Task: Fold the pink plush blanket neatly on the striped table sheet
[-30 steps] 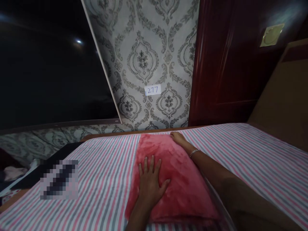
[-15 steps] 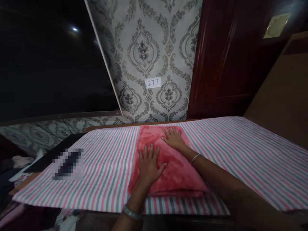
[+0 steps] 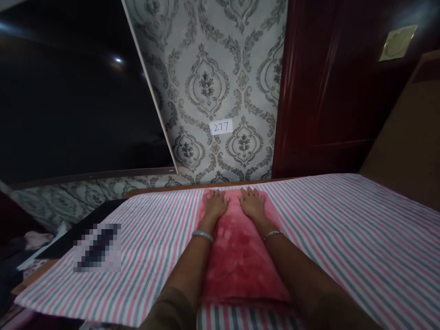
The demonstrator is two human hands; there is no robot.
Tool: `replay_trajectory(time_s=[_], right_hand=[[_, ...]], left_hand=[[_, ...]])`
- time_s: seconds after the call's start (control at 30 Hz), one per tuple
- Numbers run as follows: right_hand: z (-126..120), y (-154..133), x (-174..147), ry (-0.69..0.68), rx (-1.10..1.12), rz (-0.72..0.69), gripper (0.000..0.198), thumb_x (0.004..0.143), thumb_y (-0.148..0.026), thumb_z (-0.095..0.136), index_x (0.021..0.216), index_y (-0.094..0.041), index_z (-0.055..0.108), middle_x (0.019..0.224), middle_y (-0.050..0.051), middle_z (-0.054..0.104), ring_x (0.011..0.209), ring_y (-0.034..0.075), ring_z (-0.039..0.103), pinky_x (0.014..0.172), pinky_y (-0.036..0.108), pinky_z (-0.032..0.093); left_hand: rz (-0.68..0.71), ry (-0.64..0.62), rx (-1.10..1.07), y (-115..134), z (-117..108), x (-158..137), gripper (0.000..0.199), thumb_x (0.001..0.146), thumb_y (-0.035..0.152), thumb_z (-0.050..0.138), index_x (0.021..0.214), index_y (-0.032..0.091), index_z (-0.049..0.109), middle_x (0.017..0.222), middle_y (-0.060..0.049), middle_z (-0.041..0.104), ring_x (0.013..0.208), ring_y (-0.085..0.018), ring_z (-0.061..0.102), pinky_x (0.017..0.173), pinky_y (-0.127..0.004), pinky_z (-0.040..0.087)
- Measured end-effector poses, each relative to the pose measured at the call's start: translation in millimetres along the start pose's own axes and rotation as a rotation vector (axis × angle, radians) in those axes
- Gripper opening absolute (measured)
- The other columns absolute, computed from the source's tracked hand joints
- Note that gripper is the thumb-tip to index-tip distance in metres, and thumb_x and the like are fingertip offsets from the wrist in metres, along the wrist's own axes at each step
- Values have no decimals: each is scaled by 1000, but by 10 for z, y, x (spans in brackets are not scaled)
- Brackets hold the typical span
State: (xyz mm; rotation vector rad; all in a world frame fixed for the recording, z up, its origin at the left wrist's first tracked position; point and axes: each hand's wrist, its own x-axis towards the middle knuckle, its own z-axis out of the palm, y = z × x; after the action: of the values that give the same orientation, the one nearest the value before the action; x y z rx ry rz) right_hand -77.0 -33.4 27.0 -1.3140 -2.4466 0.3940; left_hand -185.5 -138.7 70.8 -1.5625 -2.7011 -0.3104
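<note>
A plush red-pink cloth (image 3: 240, 261), folded into a long stack, lies flat on a striped sheet (image 3: 151, 243). Toward its far left corner, my left hand (image 3: 216, 204) rests palm down with the fingers spread. My right hand (image 3: 252, 204) lies beside it near the far right corner, also flat with fingers stretched out. Both palms touch the cloth, and neither hand grips anything. Each wrist wears a bracelet. My forearms cover parts of the cloth's two long sides.
Behind the table stands a patterned wall with a paper label (image 3: 221, 126) reading 277. A dark television screen (image 3: 82, 101) is at left, a dark red door panel (image 3: 319, 91) at right. A brown board (image 3: 405, 133) leans at far right. Clothes (image 3: 37, 239) are heaped at far left.
My left hand has slid forward from the middle of the cloth to its far end. My right hand has shifted slightly, and the two now lie side by side. The view has tilted a little upward.
</note>
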Motion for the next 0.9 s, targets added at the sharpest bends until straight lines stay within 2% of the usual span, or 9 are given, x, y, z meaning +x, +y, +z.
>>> replay_trajectory(time_s=[0.07,0.2,0.3,0.47,0.63,0.77,0.83,0.9], right_hand=[[97,19,-22,14,-22,-12,57,101,-42,28,155,-25,38,164,10,28,151,35,18,116,63,16],[155,52,35,-33,-41,-21,59,101,-45,27,155,-24,37,162,13,31,150,35,21,116,64,14],[143,67,72,-64,-38,-23,59,101,-46,27,155,-25,37,161,13,32,149,35,23,115,65,15],[126,51,49,-73,-53,-15,60,101,-45,25,156,-24,34,163,13,28,150,35,21,116,63,15],[-32,7,2,-153,-96,7,63,101,-47,19,160,-24,23,167,12,17,152,31,14,117,61,14],[-262,22,-291,-180,-105,22,68,100,-55,22,160,-24,20,167,14,14,153,33,12,117,59,14],[-330,69,-598,-160,-107,-8,69,99,-58,25,160,-26,22,166,15,17,151,36,16,116,60,15],[-330,145,-962,-127,-112,-96,68,98,-60,28,159,-29,25,166,13,20,151,38,17,115,62,16]], left_hand=[[-74,10,-14,-116,173,95,59,99,48,31,152,24,39,162,-10,31,153,-31,18,119,-66,12],[-121,-72,-75,-280,350,186,65,97,56,27,155,27,32,165,-6,23,154,-29,10,118,-66,16],[-127,-104,-108,-302,354,218,68,96,59,27,156,27,31,166,-6,22,155,-28,9,118,-65,18],[-136,-83,-121,-296,379,229,68,96,58,26,156,26,30,166,-6,20,155,-28,9,119,-63,18],[-138,-129,-103,-308,324,263,69,96,58,26,158,27,27,167,-5,15,155,-27,7,120,-62,18],[-139,-139,-81,-269,75,139,68,96,55,32,157,24,29,167,-10,13,154,-30,11,119,-62,20],[-127,-73,-40,-226,-34,-76,67,97,53,32,156,20,31,166,-14,16,153,-32,13,119,-63,16],[-10,-14,-8,-200,-62,-387,65,99,53,29,155,21,33,165,-13,22,153,-31,15,120,-62,13]])
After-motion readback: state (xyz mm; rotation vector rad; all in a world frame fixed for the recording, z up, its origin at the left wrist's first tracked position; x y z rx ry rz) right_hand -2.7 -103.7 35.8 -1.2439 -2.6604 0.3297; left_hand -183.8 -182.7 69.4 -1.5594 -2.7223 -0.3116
